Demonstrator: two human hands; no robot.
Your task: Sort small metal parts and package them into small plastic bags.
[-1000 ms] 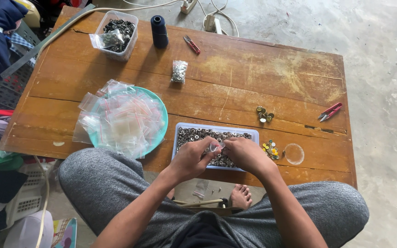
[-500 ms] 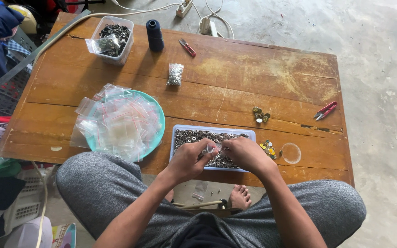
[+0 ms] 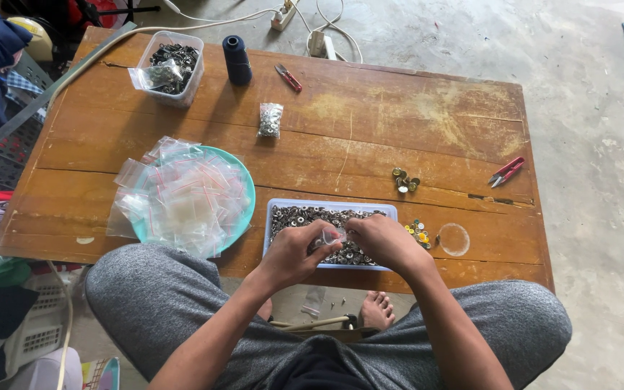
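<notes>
- Both hands are down over the pale blue tray at the near edge of the wooden table, and the tray is packed with small metal snap buttons.
- Left hand has its fingers curled in narrow, pinching a small clear zip bag just above the buttons.
- Right hand meets it from the other side, fingertips bunched tight at the same little bag; whether a button sits between them, I cannot tell.
- The two hands touch at the bag, right over the middle of the tray.
- Just right of the tray: a scatter of coloured buttons and a clear round lid.
- A little farther up the table, a small cluster of brass-coloured fasteners, and well to the right a red thread snipper.
- Left of the tray, touching close, a teal plate heaped with empty clear zip bags.
- At the far side: a clear tub of dark metal parts, a dark blue thread spool, a second red snipper, and one filled bag of buttons lying alone.
- Grey-trousered knees frame the near edge, bare feet showing under the table.
</notes>
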